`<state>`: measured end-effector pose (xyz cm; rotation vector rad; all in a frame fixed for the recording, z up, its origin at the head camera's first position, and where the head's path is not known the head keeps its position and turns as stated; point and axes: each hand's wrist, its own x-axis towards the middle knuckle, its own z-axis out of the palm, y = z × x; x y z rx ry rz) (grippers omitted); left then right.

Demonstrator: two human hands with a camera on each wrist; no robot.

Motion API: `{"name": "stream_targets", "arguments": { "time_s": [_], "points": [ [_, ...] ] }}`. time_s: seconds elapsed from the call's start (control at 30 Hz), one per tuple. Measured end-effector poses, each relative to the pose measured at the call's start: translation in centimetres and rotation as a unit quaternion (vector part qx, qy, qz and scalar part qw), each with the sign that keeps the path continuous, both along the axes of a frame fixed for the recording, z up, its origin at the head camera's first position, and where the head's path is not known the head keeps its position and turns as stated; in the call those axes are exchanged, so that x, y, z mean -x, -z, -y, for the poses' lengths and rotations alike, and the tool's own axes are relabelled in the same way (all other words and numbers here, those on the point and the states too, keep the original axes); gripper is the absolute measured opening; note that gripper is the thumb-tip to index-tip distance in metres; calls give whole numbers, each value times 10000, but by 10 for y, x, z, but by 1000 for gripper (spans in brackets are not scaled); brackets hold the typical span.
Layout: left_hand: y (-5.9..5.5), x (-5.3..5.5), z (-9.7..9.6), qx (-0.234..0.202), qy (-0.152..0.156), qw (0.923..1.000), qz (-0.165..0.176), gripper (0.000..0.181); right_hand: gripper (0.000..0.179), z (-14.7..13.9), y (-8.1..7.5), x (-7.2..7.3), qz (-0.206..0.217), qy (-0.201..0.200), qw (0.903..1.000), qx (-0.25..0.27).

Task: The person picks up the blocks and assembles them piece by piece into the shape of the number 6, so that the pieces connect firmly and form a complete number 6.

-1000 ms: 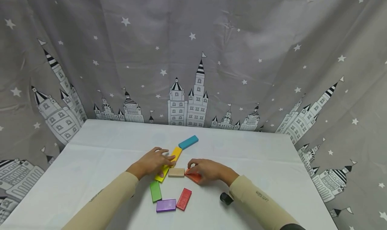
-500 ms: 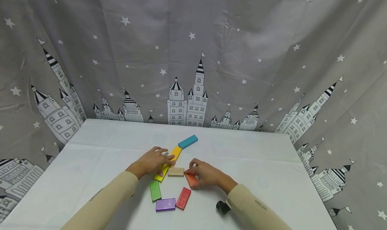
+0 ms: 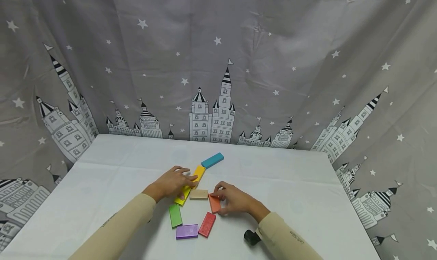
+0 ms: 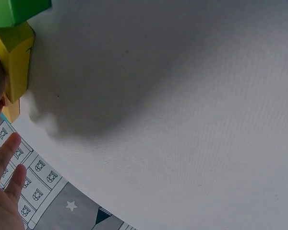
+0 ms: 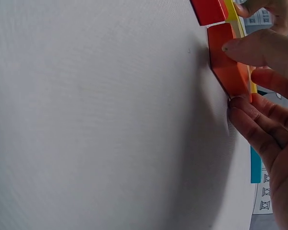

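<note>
In the head view my left hand (image 3: 172,183) rests over two touching blocks, a yellow one (image 3: 181,200) and an amber-yellow one (image 3: 199,172). Its thumb touches the yellow block, and its outer fingers stretch away in the left wrist view. My right hand (image 3: 235,198) pinches an orange block (image 3: 214,204) between thumb and fingers, as the right wrist view confirms. Between the hands lies a plain wooden block (image 3: 199,194), its right end close to the orange block. Below the orange block sits a red block (image 3: 207,224), almost touching it.
A green block (image 3: 175,216) and a purple block (image 3: 187,231) continue the ring at the lower left. Beyond the amber-yellow block lies a blue block (image 3: 212,160). A black cylindrical object (image 3: 252,237) is by the right sleeve. A grey castle-print curtain (image 3: 218,70) backs the white table (image 3: 290,184).
My right hand has turned the orange block from a slant to more upright in view, its near end swinging left toward the red block. The left hand has stayed put.
</note>
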<state>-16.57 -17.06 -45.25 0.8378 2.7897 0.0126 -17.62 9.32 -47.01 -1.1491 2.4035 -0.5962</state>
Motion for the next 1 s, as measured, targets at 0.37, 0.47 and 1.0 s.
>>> {"name": "stream_targets", "arguments": {
  "time_s": [0.37, 0.47, 1.0],
  "points": [
    [1, 3, -2, 23, 9, 10000, 49, 56, 55, -3, 4, -3, 22, 77, 9997, 235],
    [2, 3, -2, 1, 21, 10000, 68, 56, 56, -4, 5, -3, 19, 79, 9995, 300],
    [-1, 3, -3, -561, -826, 9910, 892, 57, 61, -25, 15, -1, 655, 841, 9904, 877]
  ]
}}
